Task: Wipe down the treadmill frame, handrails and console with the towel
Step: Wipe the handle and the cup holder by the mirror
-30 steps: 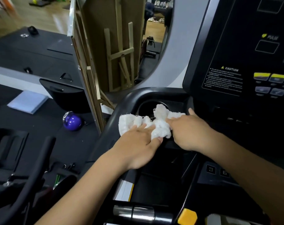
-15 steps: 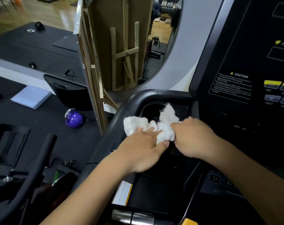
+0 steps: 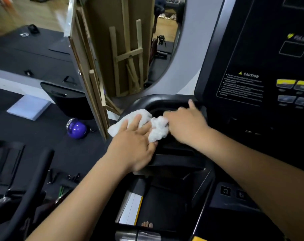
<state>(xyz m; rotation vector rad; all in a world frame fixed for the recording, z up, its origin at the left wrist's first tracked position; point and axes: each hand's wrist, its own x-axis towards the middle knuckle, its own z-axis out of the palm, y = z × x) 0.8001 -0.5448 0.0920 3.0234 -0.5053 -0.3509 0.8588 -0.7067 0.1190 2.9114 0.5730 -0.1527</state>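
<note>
Black gym matting [image 3: 43, 136] beyond your left hand [image 3: 132, 146] | fingers spread flat, pressing white fluffy towel [image 3: 146, 113] onto black plastic tray rim [image 3: 165, 100] | your right hand [image 3: 187, 126] grips its bunched end | risk: opposing pulls wad it, rim gets skipped

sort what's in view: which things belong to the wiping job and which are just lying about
For the job: towel, left hand, right hand, treadmill console, black tray rim.
Lying about: purple ball, white pad, wooden easel, black bin.
</note>
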